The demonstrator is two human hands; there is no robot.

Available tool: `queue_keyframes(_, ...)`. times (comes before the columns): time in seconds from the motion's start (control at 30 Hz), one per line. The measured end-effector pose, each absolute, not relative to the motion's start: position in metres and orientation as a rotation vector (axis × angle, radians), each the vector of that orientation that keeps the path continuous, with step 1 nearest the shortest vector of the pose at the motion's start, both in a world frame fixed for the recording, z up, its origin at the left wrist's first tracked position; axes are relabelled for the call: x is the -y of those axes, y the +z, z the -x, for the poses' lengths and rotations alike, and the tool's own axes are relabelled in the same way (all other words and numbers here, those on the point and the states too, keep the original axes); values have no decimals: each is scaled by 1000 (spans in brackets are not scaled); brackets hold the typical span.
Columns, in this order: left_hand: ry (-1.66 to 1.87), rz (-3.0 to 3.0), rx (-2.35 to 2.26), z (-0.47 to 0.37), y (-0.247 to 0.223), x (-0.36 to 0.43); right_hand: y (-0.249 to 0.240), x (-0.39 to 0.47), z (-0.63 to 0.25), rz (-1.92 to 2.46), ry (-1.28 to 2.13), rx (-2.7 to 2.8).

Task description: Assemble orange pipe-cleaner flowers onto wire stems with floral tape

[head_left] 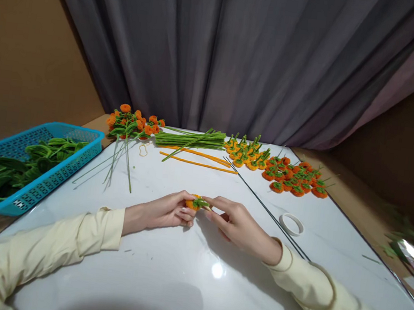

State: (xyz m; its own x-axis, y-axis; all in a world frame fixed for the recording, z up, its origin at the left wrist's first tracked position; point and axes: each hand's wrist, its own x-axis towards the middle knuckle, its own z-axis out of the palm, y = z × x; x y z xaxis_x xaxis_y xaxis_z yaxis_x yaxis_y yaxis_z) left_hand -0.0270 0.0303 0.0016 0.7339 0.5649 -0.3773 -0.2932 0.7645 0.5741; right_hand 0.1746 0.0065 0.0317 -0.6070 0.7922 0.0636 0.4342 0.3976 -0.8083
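- L hand (179, 209), ctr of frame: grip closed round yellow-orange flower (191, 204).
- R hand (234, 224), just right: fingertips pinch its green part (201, 203); detail too small.
- Risk: uneven pull cd twist green part or squash petals.
- Dk wires (261, 202), tape ring (290, 231), right of ctr: sleeve cd snag wires if arm sweeps.
- Green stems (189, 141), upper ctr: cd scatter if knocked.

The held flower (190, 204) looks fuzzy, the tabletop (249, 303) smooth and glossy, the basket (31, 200) plastic.
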Motion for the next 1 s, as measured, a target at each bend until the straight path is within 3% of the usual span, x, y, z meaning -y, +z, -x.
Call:
queue_keyframes(0.13,470,-500,-561,27,1,-31,33,-6,-174,1122,1402,2015)
queue_keyframes(0.47,404,-481,-529,27,-1,-32,33,-6,-174,837,729,2384)
queue_keyframes(0.8,438,-593,-598,26,1,-29,35,-7,-177,802,667,2457)
queue_keyframes(1.0,564,-968,-614,23,2,-20,38,-7,-176,834,740,2412)
